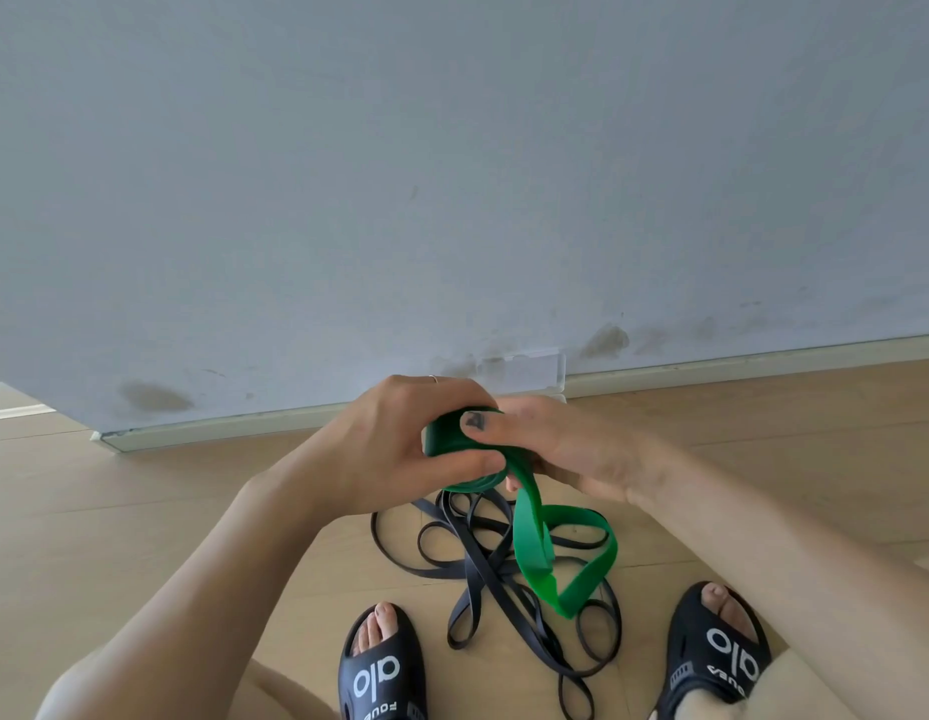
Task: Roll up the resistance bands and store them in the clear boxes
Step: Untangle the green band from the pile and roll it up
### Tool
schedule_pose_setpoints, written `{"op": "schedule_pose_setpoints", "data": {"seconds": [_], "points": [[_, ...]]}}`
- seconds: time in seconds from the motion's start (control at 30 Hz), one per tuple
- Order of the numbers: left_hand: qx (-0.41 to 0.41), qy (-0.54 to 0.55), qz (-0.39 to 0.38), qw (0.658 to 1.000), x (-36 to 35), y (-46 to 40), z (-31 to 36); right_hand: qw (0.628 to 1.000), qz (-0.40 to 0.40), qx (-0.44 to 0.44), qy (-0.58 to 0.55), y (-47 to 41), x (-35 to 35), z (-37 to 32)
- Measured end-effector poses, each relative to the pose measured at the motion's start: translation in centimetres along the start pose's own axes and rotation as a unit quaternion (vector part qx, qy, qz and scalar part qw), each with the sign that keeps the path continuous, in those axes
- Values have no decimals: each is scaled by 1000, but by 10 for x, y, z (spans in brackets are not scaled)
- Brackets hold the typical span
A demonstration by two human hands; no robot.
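Observation:
A wide green resistance band (535,553) is partly wound into a roll held between both hands at chest height above the floor. My left hand (395,439) grips the roll from the left, thumb along its lower edge. My right hand (561,449) holds it from the right, thumb pressed on top. The unrolled tail of the green band hangs down in a loop. Below it, several thin black resistance bands (483,569) lie tangled on the wooden floor. A clear box (525,371) stands against the wall behind my hands, mostly hidden.
A pale grey wall (452,174) with a skirting board (738,366) rises right ahead. My feet in black slides, the left foot (382,667) and the right foot (717,646), flank the black bands. Wooden floor (140,501) stretches to both sides.

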State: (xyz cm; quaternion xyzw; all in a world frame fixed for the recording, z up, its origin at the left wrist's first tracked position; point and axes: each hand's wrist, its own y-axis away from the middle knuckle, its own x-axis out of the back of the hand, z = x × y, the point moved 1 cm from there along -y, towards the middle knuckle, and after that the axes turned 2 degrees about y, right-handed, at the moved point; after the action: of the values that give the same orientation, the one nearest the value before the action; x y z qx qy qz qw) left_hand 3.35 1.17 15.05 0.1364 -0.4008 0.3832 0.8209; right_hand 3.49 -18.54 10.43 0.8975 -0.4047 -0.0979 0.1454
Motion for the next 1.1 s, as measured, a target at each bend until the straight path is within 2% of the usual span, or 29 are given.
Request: {"op": "schedule_pose_setpoints", "data": {"seconds": [0.1,0.2,0.33,0.47,0.6,0.7,0.77,0.87,0.97,1.03,1.1], "points": [[-1,18,11,1000,3,2,0,998,-49,-2,-37,5,1,-6],[8,39,19,999,3,2,-1,998,-40,10,-49,4,3,-6],[14,20,13,1000,0,1,-2,998,37,8,48,-1,4,-1],[8,14,5,1000,1,0,-3,995,37,-8,91,3,2,-3],[26,-22,-3,999,8,3,-8,970,90,5,225,11,8,-16],[39,-59,-2,997,10,2,-8,964,120,13,238,14,14,-19],[37,-39,-5,999,10,2,-8,966,106,5,236,14,15,-16],[39,22,-8,999,10,3,-7,977,64,14,201,13,8,-13],[37,75,-5,996,10,2,-5,999,17,8,38,12,-1,-12],[36,104,-2,994,9,3,-3,998,-20,-1,-67,10,-6,-12],[35,119,5,992,9,3,-3,994,-43,5,-97,7,-6,-10]]}}
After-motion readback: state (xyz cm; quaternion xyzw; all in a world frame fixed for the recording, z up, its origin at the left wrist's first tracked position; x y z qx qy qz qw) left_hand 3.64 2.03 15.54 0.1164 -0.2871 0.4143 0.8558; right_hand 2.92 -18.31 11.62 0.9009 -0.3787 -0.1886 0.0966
